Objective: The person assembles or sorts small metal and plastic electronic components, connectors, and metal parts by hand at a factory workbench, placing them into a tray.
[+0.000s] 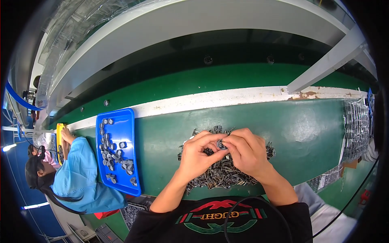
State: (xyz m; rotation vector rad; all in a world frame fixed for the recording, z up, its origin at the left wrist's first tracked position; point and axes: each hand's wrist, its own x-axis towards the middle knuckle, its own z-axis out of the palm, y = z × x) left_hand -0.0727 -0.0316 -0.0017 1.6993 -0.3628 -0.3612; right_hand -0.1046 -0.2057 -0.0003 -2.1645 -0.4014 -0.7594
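My left hand [197,156] and my right hand [246,150] meet over the green bench, fingertips pinched together on one small round grey part [221,144]. Beneath them lies a heap of small grey metal parts [221,173], partly hidden by both hands. To the left, a blue tray [126,131] holds several small grey round parts [111,156].
A white strip [227,98] runs along the far edge of the green bench [308,133]. Clear plastic trays of parts [356,129] lie at the right end. A person in a light blue top [81,174] works at the left beside a yellow tray [60,135].
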